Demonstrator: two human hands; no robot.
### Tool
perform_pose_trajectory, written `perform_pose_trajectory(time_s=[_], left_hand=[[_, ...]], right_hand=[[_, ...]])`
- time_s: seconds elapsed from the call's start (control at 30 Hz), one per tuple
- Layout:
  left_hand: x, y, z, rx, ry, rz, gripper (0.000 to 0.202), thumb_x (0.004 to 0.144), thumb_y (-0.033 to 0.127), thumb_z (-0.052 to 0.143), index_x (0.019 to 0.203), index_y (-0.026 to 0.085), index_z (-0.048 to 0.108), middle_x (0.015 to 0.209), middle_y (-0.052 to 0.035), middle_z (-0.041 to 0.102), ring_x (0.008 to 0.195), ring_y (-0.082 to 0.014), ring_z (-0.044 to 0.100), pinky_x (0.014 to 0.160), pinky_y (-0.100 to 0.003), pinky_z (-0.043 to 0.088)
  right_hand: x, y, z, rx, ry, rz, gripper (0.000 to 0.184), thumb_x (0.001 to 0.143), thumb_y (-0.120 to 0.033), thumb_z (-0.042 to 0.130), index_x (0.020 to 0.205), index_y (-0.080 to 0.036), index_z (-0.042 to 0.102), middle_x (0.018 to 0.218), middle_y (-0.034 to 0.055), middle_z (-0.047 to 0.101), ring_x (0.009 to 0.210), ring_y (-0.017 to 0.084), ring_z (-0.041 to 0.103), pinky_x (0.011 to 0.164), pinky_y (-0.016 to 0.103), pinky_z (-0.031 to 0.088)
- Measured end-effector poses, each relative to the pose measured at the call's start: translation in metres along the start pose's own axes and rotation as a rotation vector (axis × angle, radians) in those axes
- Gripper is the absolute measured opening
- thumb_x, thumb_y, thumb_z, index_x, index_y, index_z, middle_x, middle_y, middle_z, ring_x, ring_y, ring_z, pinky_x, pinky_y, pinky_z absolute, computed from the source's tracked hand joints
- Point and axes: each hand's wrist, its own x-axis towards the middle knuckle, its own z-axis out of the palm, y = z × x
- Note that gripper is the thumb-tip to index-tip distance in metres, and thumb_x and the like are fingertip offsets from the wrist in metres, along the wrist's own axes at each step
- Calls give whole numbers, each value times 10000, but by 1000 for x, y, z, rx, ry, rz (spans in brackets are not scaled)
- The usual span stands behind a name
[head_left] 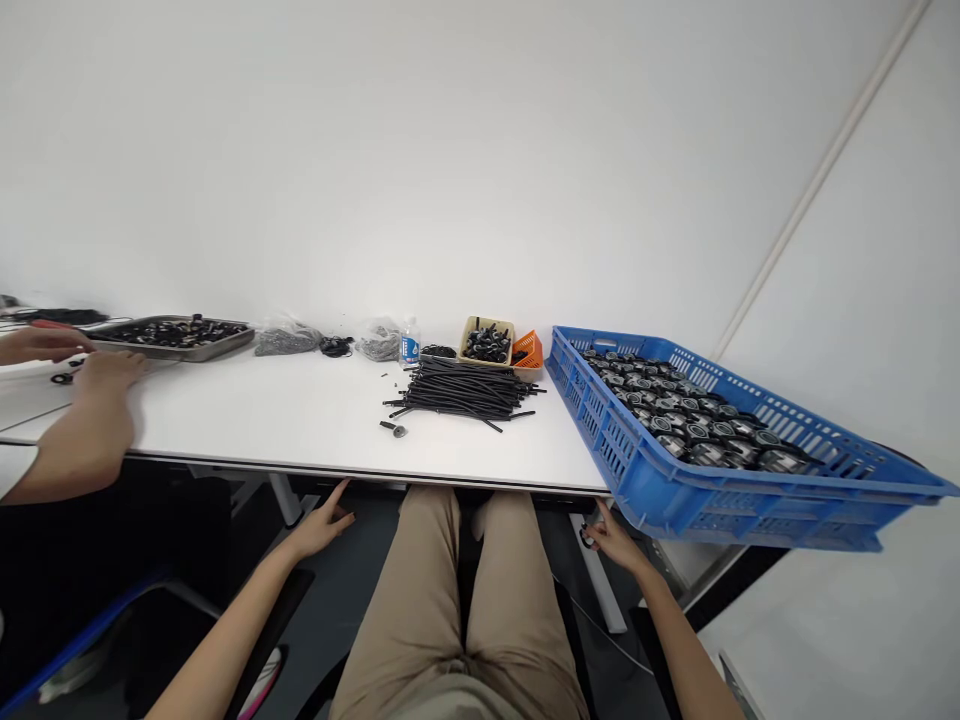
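Note:
My left hand (322,524) is just below the front edge of the white table (262,420). Its fingers are stretched and apart, and nothing is in them. Under the near corner of the blue crate (697,500), my right hand (616,543) points its index finger up at the table edge. Its other fingers are partly bent, and I see nothing held. On the tabletop in front of me lies a pile of black tubes (465,388). A small part with a black stem and a round metallic end (394,429) rests nearer to me.
Black and clear round parts (690,425) fill the crate in rows. Behind the tubes stand a yellow basket (469,352), an orange basket (531,348) and a bottle (409,345). A co-worker's hands (105,375) are at the left, by a metal tray (217,350).

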Motion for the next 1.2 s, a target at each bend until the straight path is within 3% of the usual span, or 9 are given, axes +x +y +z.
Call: perform_pose_trajectory(time_s=[0.23, 0.43, 0.67, 1.2], left_hand=[[0, -1, 2, -7, 14, 9, 1003, 811, 581, 483, 1562, 127, -1, 831, -28, 680, 686, -225, 652, 758, -360, 499], [0, -3, 1, 8, 7, 25, 973, 827, 558, 475, 1561, 136, -5, 817, -22, 678, 682, -218, 655, 753, -357, 505], [0, 0, 1, -4, -10, 22, 982, 826, 567, 474, 1559, 125, -8, 819, -23, 678, 686, -215, 648, 770, -359, 498], [0, 1, 1, 1, -8, 13, 1003, 813, 587, 474, 1559, 127, -14, 799, -17, 667, 697, -228, 650, 769, -358, 494]], right_hand=[[3, 5, 1, 13, -12, -11, 880, 765, -328, 485, 1544, -105, 142, 673, -43, 629, 664, 189, 658, 716, 328, 542], [3, 6, 1, -2, -9, -3, 859, 763, -308, 488, 1544, -143, 170, 696, -34, 641, 677, 192, 667, 728, 333, 543], [4, 8, 1, 11, -18, -12, 917, 772, -312, 480, 1562, -116, 57, 721, -16, 657, 754, 212, 687, 743, 350, 544], [2, 5, 1, 14, -9, -13, 929, 761, -343, 492, 1562, -99, 90, 715, -13, 665, 698, 202, 681, 746, 350, 539]])
